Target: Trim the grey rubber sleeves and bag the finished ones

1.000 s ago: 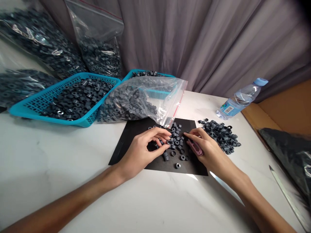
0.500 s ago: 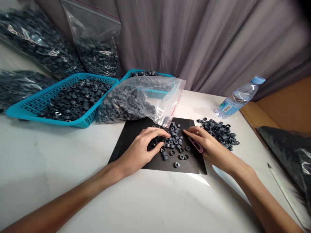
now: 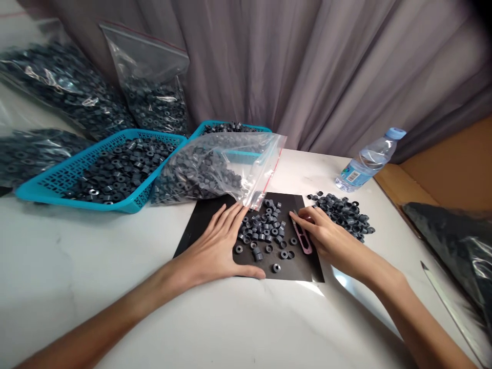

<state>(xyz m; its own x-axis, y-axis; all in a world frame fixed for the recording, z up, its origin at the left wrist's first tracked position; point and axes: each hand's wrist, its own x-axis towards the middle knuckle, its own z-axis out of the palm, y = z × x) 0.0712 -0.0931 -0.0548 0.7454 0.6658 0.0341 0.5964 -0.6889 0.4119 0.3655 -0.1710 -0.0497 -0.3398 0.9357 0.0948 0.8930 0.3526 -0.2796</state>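
Observation:
A black mat lies on the white table, with several small dark grey rings scattered on it. My left hand lies flat and open on the mat, fingers stretched out beside the rings on their left. My right hand rests at the mat's right edge, closed on a small pink tool that points toward the rings. A second heap of grey rings lies on the table just right of the mat.
An open clear bag of rings lies behind the mat. Two turquoise baskets of rings and more filled bags stand at the left and back. A water bottle lies at right, near a dark bag and a thin blade.
My left hand has stopped picking among the rings, slid left and flattened out on the mat. The right hand with the pink tool has drawn back slightly to the right.

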